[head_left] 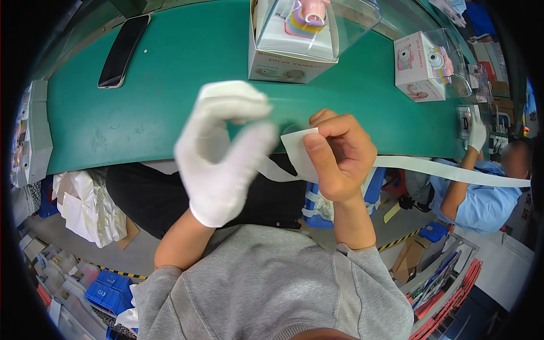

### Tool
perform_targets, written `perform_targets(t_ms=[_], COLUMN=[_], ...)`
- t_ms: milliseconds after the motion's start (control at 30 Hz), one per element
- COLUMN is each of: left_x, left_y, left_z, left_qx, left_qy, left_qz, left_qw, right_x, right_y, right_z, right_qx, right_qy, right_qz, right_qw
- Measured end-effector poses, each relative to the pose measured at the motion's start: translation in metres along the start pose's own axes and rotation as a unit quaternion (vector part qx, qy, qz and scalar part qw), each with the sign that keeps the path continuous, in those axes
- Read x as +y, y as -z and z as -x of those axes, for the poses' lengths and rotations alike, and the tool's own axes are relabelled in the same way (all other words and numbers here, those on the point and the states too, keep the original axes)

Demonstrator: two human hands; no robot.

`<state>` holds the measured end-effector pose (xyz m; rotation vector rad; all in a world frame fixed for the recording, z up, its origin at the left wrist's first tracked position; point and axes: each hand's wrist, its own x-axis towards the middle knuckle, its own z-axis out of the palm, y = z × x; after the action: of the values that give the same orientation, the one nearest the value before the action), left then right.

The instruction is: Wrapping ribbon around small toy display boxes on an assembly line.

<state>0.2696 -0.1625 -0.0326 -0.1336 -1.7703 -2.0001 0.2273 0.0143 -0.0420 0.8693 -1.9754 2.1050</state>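
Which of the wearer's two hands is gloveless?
The right hand, pinching a white piece; the left hand wears a white glove.

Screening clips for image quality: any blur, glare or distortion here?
Head view: motion blur softens the white-gloved left hand, while the bare right hand looks sharper; pale highlights line the clear plastic cover; fisheye distortion bows the green tabletop.

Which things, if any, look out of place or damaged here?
The person's left hand is gloved, but the right hand is bare, an odd mismatch. Crumpled white sheets below the near edge of the green table look untidy. No clear damage shows.
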Motion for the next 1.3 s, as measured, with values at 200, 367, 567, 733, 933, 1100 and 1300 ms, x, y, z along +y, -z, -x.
perform_targets(t_ms=[200, 367, 567, 733, 933, 1100, 1300], left_x=[-0.001, -0.005, 0.005, -0.004, -0.008, -0.012, 0.011], left_y=[-0.001, 0.001, -0.006, -0.006, -0.003, 0.002, 0.025], left_z=[0.000, 0.002, 0.005, 0.005, 0.007, -0.020, -0.105], left_qx=[0.060, 0.098, -0.039, 0.073, 0.114, 0.067, -0.147], left_qy=[0.005, 0.024, 0.042, 0.050, 0.085, -0.061, -0.384], left_qz=[0.012, 0.066, -0.082, 0.016, 0.062, -0.060, -0.346], left_qw=[0.998, 0.993, 0.995, 0.996, 0.988, 0.994, 0.843], right_x=[-0.006, 0.001, -0.002, -0.007, -0.002, -0.004, -0.011], right_y=[0.001, 0.000, 0.000, 0.001, 0.005, 0.011, 0.043], right_z=[0.001, 0.001, 0.000, 0.000, 0.002, -0.004, -0.042], right_qx=[-0.025, -0.008, -0.004, -0.047, -0.012, -0.037, -0.111], right_qy=[-0.021, -0.013, -0.011, -0.012, -0.024, -0.037, 0.075], right_qz=[0.021, 0.007, 0.010, 0.048, -0.002, 0.024, 0.298], right_qw=[0.999, 1.000, 1.000, 0.998, 1.000, 0.998, 0.945])
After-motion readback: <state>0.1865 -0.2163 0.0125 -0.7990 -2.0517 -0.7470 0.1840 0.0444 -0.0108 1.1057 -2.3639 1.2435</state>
